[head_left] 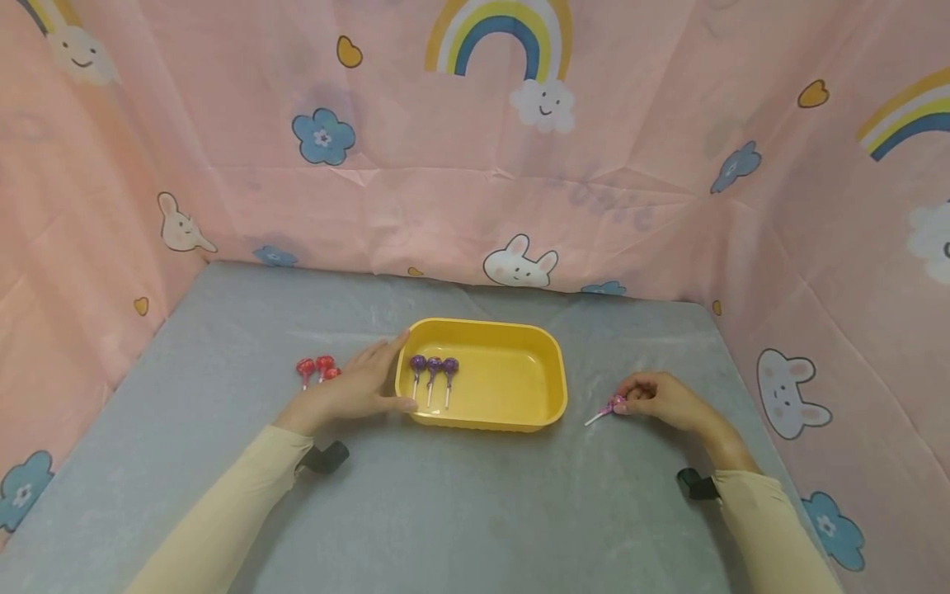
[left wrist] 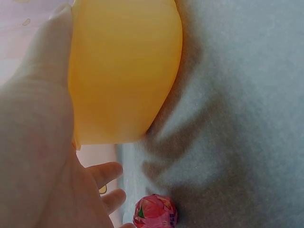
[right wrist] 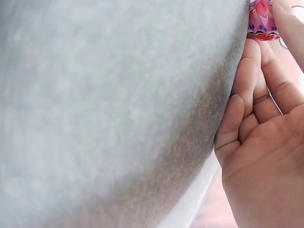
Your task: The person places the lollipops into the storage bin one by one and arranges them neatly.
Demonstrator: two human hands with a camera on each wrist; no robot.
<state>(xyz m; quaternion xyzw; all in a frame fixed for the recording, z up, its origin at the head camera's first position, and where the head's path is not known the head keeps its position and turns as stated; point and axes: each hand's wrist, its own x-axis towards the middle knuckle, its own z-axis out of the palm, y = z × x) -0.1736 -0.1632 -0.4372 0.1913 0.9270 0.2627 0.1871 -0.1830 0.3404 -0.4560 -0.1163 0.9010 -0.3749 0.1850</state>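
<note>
In the head view a yellow tray [head_left: 512, 371] holds three purple lollipops [head_left: 434, 365] lined up side by side at its left end, sticks toward me. My left hand [head_left: 358, 384] rests against the tray's left end, thumb at the front corner and index finger at the back corner. Its other fingers stretch out loosely in the left wrist view. Right of the tray, my right hand [head_left: 664, 400] pinches a pink lollipop [head_left: 618, 402] by its wrapped head, low over the table, its white stick pointing left and toward me. The right wrist view shows only part of its wrapper [right wrist: 264, 21].
Several red lollipops [head_left: 306, 367] lie left of the tray, partly hidden behind my left hand; one red wrapped head [left wrist: 155, 211] shows near its fingers. The grey table [head_left: 475, 511] is bordered by a pink patterned cloth [head_left: 416, 214] at the back and sides.
</note>
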